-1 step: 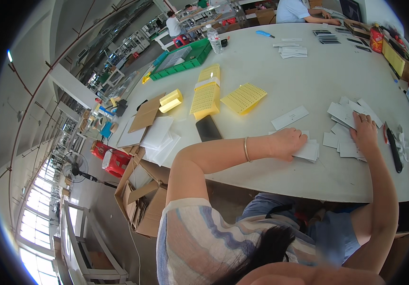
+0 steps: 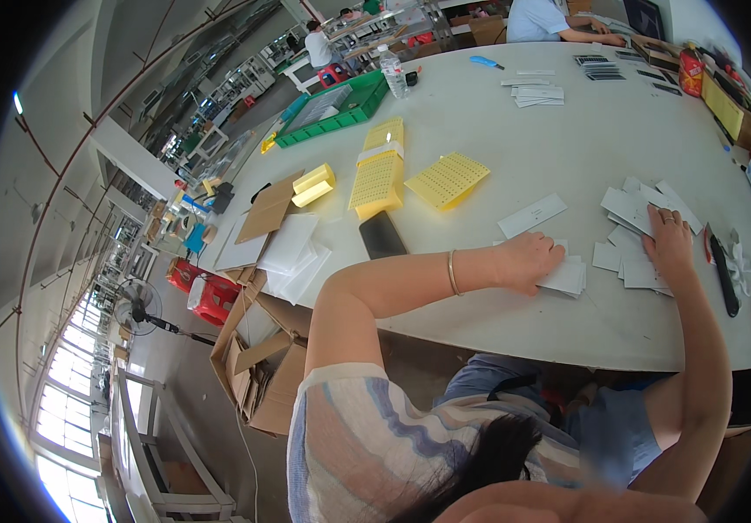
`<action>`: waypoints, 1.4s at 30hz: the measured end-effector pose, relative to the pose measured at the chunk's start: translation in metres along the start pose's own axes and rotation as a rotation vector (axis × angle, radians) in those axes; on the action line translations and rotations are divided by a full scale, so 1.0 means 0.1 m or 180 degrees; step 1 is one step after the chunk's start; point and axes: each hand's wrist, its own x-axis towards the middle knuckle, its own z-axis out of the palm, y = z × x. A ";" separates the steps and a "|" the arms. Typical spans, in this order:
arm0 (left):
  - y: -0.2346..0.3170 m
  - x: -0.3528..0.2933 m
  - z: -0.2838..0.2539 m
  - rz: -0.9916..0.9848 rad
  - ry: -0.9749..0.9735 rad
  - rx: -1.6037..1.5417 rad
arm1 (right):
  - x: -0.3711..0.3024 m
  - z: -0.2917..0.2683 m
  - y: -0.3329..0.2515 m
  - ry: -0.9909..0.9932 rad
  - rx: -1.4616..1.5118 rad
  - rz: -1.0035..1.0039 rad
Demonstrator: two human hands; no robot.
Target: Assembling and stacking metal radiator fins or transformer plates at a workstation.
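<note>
White rectangular cards lie in two loose heaps at the table's near right. My left hand [image 2: 529, 260] is curled over the left stack of white cards [image 2: 565, 277], its fingers bent down around the stack's edge. Just beyond it a single white card [image 2: 533, 215] lies flat. My right hand [image 2: 671, 237], wearing a ring, is at the messy right heap of white cards [image 2: 634, 263]. Its fingers grip the right end of a white card [image 2: 626, 209] on top; the thumb side is partly hidden.
Black-handled pliers [image 2: 724, 277] and more hand tools lie to the right. Yellow perforated sheets [image 2: 448, 180], a dark phone [image 2: 382, 236] and a green tray [image 2: 337, 112] are to the left. A water bottle [image 2: 393, 73] stands far off. An open carton [image 2: 272, 370] is below the table edge.
</note>
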 end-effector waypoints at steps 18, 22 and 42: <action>-0.20 0.08 -0.08 0.0178 0.0001 -0.0594 | 0.06 0.01 -0.07 0.0034 -0.0364 -0.0086; -0.20 0.10 -0.34 -0.0464 -0.0325 -0.1050 | 0.01 0.02 -0.04 -0.0033 -0.0295 -0.0041; 0.09 -0.10 0.21 -0.0248 0.0702 -0.0324 | 0.01 0.05 -0.01 -0.0001 -0.0312 -0.0079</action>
